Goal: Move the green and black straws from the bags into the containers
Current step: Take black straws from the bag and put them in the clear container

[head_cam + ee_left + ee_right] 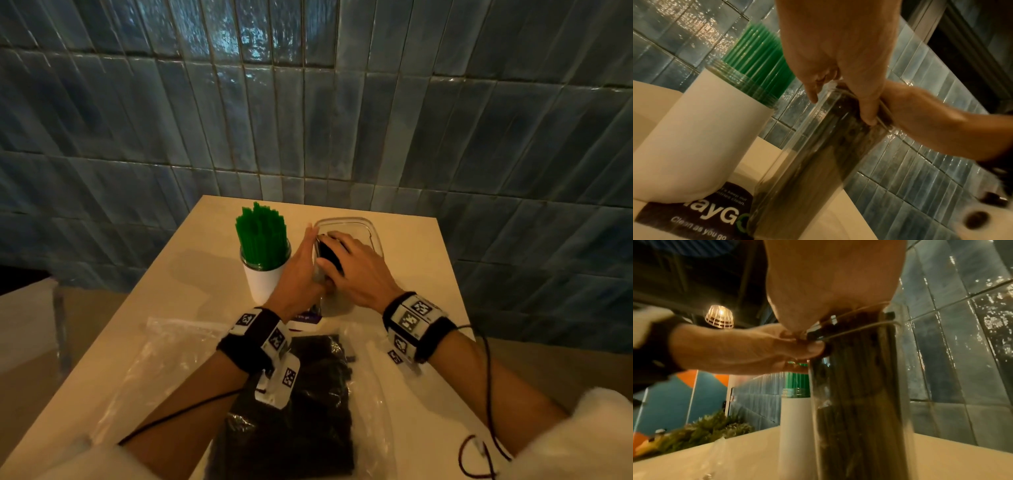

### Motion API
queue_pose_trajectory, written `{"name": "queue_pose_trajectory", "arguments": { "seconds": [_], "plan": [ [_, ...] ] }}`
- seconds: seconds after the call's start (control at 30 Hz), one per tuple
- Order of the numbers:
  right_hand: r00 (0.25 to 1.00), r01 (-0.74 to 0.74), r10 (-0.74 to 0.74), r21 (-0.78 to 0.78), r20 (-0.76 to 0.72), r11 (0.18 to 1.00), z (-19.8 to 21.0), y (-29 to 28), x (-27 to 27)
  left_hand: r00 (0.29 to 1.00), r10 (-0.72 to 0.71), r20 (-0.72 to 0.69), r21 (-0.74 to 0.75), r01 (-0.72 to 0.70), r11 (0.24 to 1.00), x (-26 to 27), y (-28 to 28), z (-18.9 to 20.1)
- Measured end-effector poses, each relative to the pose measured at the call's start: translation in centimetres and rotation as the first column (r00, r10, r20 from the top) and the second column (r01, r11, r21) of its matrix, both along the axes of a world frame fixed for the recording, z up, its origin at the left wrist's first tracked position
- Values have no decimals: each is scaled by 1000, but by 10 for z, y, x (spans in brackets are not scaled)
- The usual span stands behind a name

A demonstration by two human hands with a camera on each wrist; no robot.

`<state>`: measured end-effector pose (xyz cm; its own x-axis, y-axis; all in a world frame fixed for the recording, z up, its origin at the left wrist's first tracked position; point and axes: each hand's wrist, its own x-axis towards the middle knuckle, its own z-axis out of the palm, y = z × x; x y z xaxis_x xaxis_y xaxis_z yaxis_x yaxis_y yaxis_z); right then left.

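Observation:
A tall clear container [359, 226] stands on the cream table [421, 274] with black straws [330, 255] upright inside it. My left hand [299, 267] holds it near the rim, fingers along its left side and thumb on the near wall [816, 348]. My right hand [356, 270] lies over the straw tops, fingers curled round the bundle. In the left wrist view the clear container [818, 146] shows dark straws within. Green straws [262, 236] fill a white container [263, 281] just to its left. A plastic bag of black straws [298, 394] lies under my forearms.
An empty clear bag [164, 349] lies at the front left. A dark sticker [694, 216] reading "Clean as you go" is on the table by the containers. A blue tiled wall [308, 120] rises behind the table. Thin cables [486, 394] hang from both wristbands.

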<state>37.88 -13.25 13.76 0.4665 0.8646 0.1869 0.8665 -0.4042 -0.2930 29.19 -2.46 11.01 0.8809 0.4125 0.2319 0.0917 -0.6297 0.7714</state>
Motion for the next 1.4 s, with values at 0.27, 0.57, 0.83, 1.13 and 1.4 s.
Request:
{"name": "queue_pose_trajectory", "arguments": {
  "seconds": [0.27, 0.57, 0.83, 1.13, 1.4],
  "plan": [
    [987, 8, 6, -83, 161, 996, -7, 12, 14, 955, 271, 118, 126, -285, 950, -51, -31, -43],
    [991, -41, 17, 178, 136, 983, -24, -12, 14, 641, -154, -752, -16, 215, 976, -103, -67, -94],
    [690, 416, -404, -127, -601, 900, -90, -85, -35, 627, -144, -765, -22, 198, 980, -114, -81, -108],
    [650, 0, -209, -276, -731, 961, -104, -98, -70, 674, -182, -716, 134, 388, 912, -94, -82, -95],
    [881, -50, -61, -222, -470, 974, -120, -83, -54, 811, -161, -563, 162, 299, 940, -98, -72, -107]
  ]
}}
